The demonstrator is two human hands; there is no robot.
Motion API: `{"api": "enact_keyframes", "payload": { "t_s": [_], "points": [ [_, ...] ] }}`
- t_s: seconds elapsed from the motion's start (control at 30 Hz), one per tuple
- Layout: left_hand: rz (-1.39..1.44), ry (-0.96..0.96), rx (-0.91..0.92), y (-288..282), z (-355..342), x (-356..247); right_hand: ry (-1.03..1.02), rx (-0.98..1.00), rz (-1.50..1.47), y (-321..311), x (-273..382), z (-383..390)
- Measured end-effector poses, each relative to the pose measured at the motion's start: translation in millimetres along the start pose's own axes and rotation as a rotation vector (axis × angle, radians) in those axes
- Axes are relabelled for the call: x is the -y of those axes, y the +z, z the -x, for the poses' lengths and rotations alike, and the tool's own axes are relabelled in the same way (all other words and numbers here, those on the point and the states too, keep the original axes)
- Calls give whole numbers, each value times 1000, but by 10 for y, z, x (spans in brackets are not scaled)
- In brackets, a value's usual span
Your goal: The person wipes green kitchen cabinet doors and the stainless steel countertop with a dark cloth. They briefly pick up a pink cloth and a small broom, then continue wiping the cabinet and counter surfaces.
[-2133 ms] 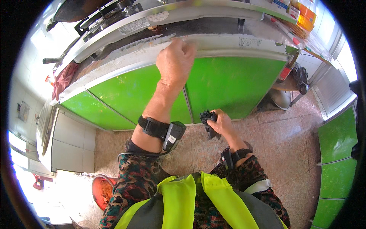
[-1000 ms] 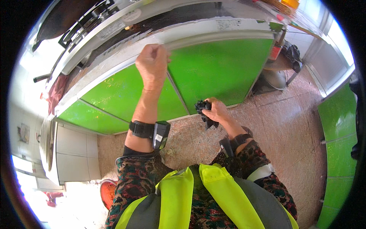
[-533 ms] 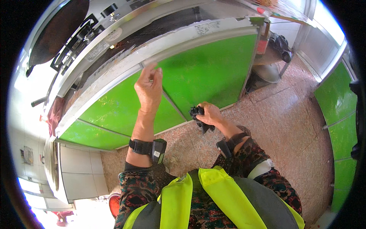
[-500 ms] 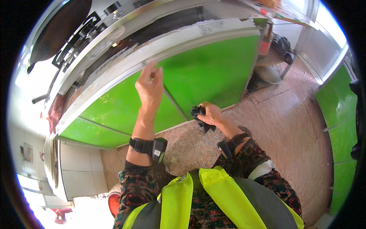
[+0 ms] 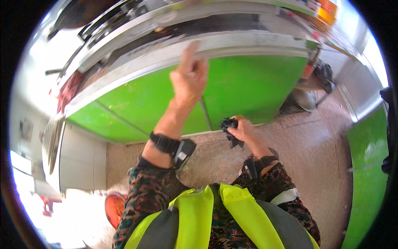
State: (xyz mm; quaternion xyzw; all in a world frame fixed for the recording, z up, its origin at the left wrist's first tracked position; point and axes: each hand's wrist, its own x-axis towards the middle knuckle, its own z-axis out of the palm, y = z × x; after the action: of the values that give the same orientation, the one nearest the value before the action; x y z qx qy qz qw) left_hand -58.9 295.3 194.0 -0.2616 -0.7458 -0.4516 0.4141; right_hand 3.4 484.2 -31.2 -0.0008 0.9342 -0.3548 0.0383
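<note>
My left hand (image 5: 187, 83) is raised in front of the light counter edge (image 5: 244, 42), above the green cabinet doors (image 5: 253, 83). Its index finger stretches out and the others are partly bent; nothing shows in it, though motion blurs the fingertips. Lower and to the right, my right hand (image 5: 245, 130) is closed round a crumpled black bundle (image 5: 228, 125), perhaps thin plastic or cloth. Part of that bundle hangs below the fingers, and its exact kind cannot be made out. Black straps with small devices circle both wrists.
A gas stove (image 5: 112, 27) and a dark pan (image 5: 83, 14) are at the upper left. A dark red cloth (image 5: 69, 91) hangs off the counter's left end. A low shelf at right holds a black bag (image 5: 324, 76). A red basin (image 5: 114, 209) stands lower left.
My left hand has moved right and up, toward the counter edge. My right hand has shifted slightly right and down, still gripping the black bundle. The whole view has turned a little.
</note>
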Motion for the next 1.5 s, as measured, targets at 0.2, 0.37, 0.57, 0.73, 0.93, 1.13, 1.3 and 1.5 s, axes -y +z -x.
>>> {"api": "enact_keyframes", "payload": {
  "t_s": [0.2, 0.37, 0.57, 0.73, 0.93, 1.13, 1.3, 1.5],
  "points": [
    [-416, 4, 309, 47, -118, -28, 14, 14, 80, -11, -50, -5],
    [-485, 57, 268, 97, -8, 68, -48, -11, 133, 10, -51, -66],
    [-507, 41, 287, 115, 81, 88, -60, -19, 72, -4, -64, -26],
    [-551, 62, 301, 173, 132, 70, -59, -42, 41, -46, -52, 10],
    [-510, -2, 373, 233, 216, 21, -76, -41, 45, -81, -86, 34],
    [-450, 89, 447, 403, 80, -105, -50, -28, 39, -106, -76, 32],
    [-611, 78, 553, 554, 79, -184, -45, -6, 10, -155, -27, 48],
    [-564, 68, 566, 603, 60, -253, -75, -60, 20, -121, -49, 42]
  ]
}}
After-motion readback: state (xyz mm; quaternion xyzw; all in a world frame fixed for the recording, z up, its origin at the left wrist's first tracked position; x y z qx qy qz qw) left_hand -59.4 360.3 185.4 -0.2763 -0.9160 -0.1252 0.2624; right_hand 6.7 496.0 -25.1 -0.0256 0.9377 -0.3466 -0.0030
